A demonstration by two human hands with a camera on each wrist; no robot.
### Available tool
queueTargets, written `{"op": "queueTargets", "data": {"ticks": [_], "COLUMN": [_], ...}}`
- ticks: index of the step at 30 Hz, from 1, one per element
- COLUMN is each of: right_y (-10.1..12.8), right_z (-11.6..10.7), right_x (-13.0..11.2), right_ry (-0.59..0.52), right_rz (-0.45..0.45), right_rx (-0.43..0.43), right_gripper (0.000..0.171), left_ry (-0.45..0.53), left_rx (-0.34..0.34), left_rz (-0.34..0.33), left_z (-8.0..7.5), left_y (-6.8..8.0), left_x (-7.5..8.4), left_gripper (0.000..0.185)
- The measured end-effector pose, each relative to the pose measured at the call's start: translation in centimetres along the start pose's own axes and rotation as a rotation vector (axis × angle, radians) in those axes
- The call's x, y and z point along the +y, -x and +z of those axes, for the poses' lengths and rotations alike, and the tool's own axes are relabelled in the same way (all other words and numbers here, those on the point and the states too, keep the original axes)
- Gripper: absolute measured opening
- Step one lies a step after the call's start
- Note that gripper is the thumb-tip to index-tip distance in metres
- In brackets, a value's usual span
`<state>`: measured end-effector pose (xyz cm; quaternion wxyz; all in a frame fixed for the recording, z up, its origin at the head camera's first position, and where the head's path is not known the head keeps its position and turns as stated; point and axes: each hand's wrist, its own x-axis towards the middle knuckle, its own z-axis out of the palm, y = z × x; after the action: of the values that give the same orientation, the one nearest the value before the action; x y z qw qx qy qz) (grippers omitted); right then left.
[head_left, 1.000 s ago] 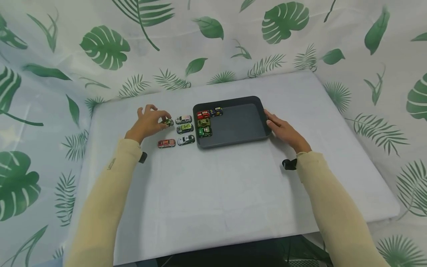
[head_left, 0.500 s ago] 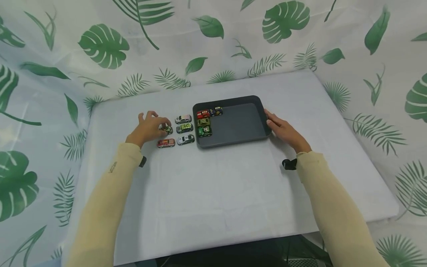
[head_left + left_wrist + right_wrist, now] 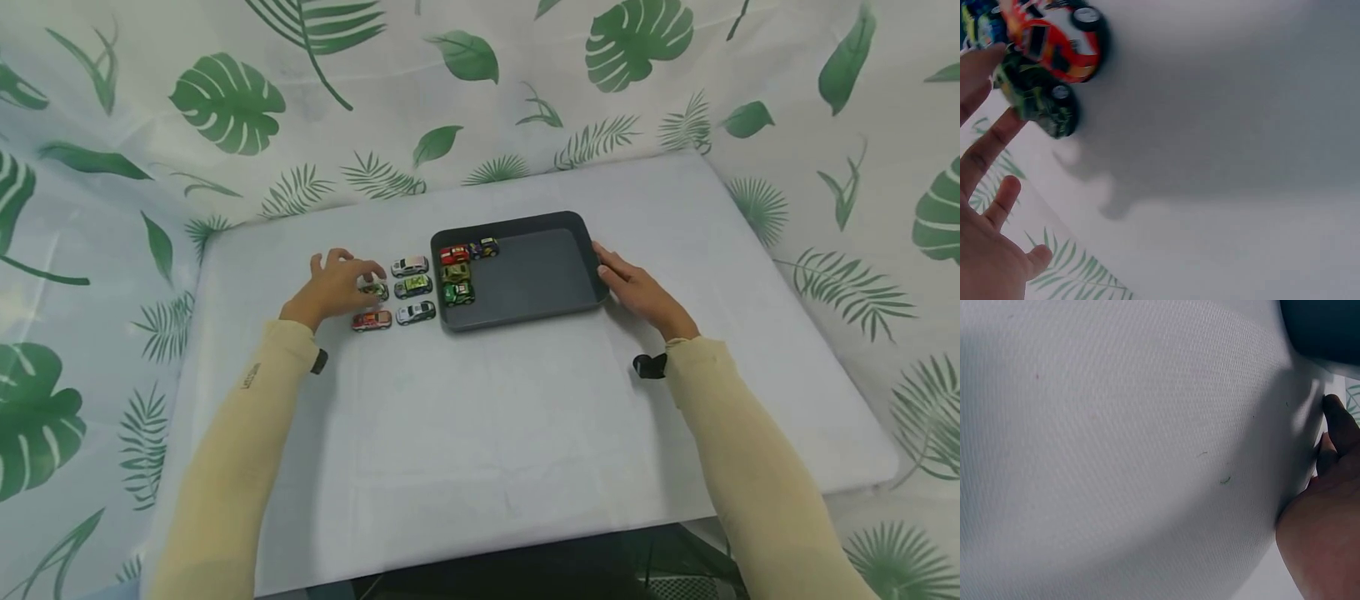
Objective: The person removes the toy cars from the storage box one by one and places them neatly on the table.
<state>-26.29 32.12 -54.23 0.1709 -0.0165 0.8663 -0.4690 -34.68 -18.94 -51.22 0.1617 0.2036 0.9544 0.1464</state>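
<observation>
My left hand pinches a small green camouflage-patterned toy car between thumb and finger, the other fingers spread away. Its fingers partly cover the car in the head view. Right beside that car is an orange-red toy car. To the right stand a white toy car, a lime-green one and a silver one. My right hand touches the right side of the dark grey tray with extended fingers. The tray shows at the top corner of the right wrist view.
Inside the tray, along its left end, sit a red toy car, a dark blue one, an olive one and a green one. A white cloth covers the table. Leaf-printed sheets hang behind it.
My left hand has brought the camouflage toy car nearer to me, down beside the orange-red one, and has hardly moved in the last half second. The right hand stays at the tray.
</observation>
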Motion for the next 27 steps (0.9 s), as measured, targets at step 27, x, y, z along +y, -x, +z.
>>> {"op": "queueTargets", "data": {"ticks": [27], "right_y": [0.6], "right_z": [-0.1], "right_x": [0.0], "right_ry": [-0.040], "right_rz": [-0.022], "right_rx": [0.012], "right_gripper": [0.060], "left_ry": [0.512], "left_rx": [0.279], "left_rz": [0.188], "left_z": [-6.6], "left_y": [-7.1], "left_x": [10.6], "left_gripper": [0.048]}}
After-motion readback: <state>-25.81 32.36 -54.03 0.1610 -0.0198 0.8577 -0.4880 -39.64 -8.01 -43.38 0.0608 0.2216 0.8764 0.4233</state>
